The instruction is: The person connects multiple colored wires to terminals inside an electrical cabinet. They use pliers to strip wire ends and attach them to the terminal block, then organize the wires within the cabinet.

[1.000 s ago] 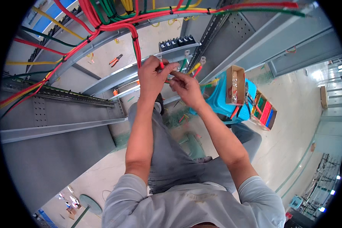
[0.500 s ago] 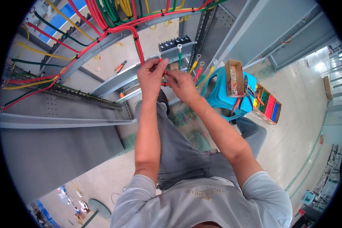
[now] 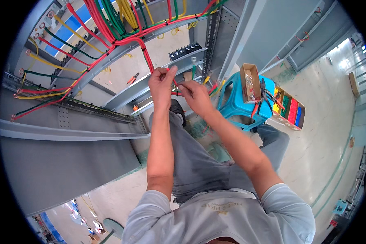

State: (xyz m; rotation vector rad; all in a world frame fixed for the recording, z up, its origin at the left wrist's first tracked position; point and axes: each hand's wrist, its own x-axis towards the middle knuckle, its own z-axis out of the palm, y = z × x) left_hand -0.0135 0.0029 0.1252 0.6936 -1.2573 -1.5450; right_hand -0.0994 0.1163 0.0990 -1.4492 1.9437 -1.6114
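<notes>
My left hand [image 3: 162, 87] is closed around a red wire [image 3: 175, 83], thumb pointing up, beside the bundle of red and green wires [image 3: 147, 57] that hangs from the cabinet frame. Just right of it, my right hand [image 3: 197, 97] pinches the same wire between thumb and fingertips. A short stretch of the wire shows between the hands; its end is hidden by my fingers. Beyond the hands is a black terminal block [image 3: 186, 52] on a grey rail. Close to my right hand stand a green wire [image 3: 194, 70] with a metal lug and the ends of yellow and red wires.
On the right, a blue plastic stool [image 3: 228, 99] bears an open cardboard box [image 3: 245, 83] of small metal parts and pliers [image 3: 266, 95]. Beside it lies a divided box [image 3: 290, 110] of coloured pieces. Red-handled pliers [image 3: 133, 78] lie beyond the rail. Grey cabinet panels [image 3: 65, 171] flank me.
My right hand has shifted slightly away from my left, and more of the red wire shows between them. The lug seen above my left fingers no longer shows. The whole view has shifted slightly.
</notes>
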